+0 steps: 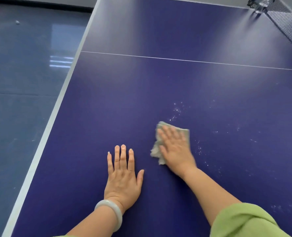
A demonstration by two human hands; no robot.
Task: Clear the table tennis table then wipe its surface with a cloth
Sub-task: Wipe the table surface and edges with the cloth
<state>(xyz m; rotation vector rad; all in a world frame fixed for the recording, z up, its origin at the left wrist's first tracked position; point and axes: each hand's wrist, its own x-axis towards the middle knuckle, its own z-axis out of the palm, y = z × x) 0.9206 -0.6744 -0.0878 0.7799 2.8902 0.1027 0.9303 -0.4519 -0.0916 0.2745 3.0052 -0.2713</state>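
A green sleeve [244, 221] is being worn on the right arm and a pale bangle [110, 214] on the left wrist. The left hand [123, 175] is being laid flat on the table [133, 100], fingers straight and slightly apart, thumb out to the side; nothing is being held by it, and it is judged to be serving as a brace. Just beyond and to its right, the cloth [156, 149] is being pressed to the surface under the right hand [174, 147], whose fingers are being kept straight and close together on top of it, not curled round it. The hand is being blurred, so a wiping stroke is judged to be in progress.

No loose things are being shown on the table, so the clearing step is taken as done and the wiping step as in hand. White specks [177, 110] are lying just beyond the cloth and trailing off to its right. The next move is judged to call for the cloth being pushed forward and rightward through them, under flat, even pressure. Farther off, a white line [176, 59] and the net [285, 23] are being shown.
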